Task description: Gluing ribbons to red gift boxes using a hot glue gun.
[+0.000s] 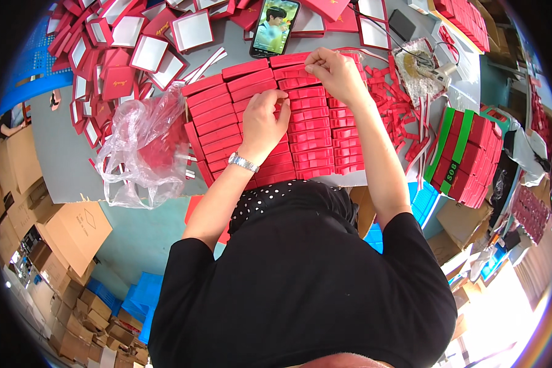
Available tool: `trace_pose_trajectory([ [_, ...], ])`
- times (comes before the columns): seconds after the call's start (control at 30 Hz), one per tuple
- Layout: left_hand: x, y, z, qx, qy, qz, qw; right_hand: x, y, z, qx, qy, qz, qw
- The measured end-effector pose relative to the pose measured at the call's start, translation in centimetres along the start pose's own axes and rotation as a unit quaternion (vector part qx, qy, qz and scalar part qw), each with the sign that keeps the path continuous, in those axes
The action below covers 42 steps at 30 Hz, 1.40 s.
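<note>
Plain red boxes point(211, 111) at 10–11, look undone. Left hand point(264, 119) at 12: fingers curled, can't tell if gripping. Ribboned red boxes point(308, 115) at 1, seem done; long axes roughly 9-to-3, no clear front end. Right hand point(335, 72) above, also 1: pinched, can't tell on what. Loose red ribbon pieces point(386, 101) at 2, apparently unused.

Two hands point(264, 122); one wristwatch point(244, 162); one lit phone point(275, 29); two green straps point(461, 142); red boxes point(213, 116), dozens.
</note>
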<state>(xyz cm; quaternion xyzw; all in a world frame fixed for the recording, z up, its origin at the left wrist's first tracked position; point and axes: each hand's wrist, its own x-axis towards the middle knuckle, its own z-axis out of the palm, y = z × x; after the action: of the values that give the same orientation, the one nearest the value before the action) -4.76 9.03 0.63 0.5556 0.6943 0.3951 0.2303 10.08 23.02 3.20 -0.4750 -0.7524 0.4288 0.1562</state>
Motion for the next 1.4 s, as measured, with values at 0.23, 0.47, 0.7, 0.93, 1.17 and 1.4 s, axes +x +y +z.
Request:
trace_pose_trajectory([
  [0.23,0.1,-0.2,-0.1,0.090,-0.036,0.080,0.992,1.4,0.6,0.1,-0.058,-0.026,-0.025,0.998],
  [0.47,0.3,-0.1,-0.1,0.133,-0.050,0.125,0.982,2.1,0.7,0.8,-0.094,-0.022,-0.053,0.994],
  [0.7,0.6,0.1,-0.2,0.170,-0.081,0.128,0.974,2.2,0.9,1.1,-0.102,-0.011,-0.063,0.993],
  [0.93,0.6,0.2,0.0,0.204,-0.097,0.115,0.967,1.8,0.6,1.6,-0.095,0.028,-0.102,0.990],
  [1.17,0.7,0.2,0.2,0.230,-0.102,0.116,0.961,1.7,1.5,1.9,-0.129,0.073,-0.148,0.978],
  [1.4,1.4,1.2,0.1,0.263,-0.119,0.117,0.950,0.1,2.0,0.1,-0.103,0.213,-0.164,0.958],
])
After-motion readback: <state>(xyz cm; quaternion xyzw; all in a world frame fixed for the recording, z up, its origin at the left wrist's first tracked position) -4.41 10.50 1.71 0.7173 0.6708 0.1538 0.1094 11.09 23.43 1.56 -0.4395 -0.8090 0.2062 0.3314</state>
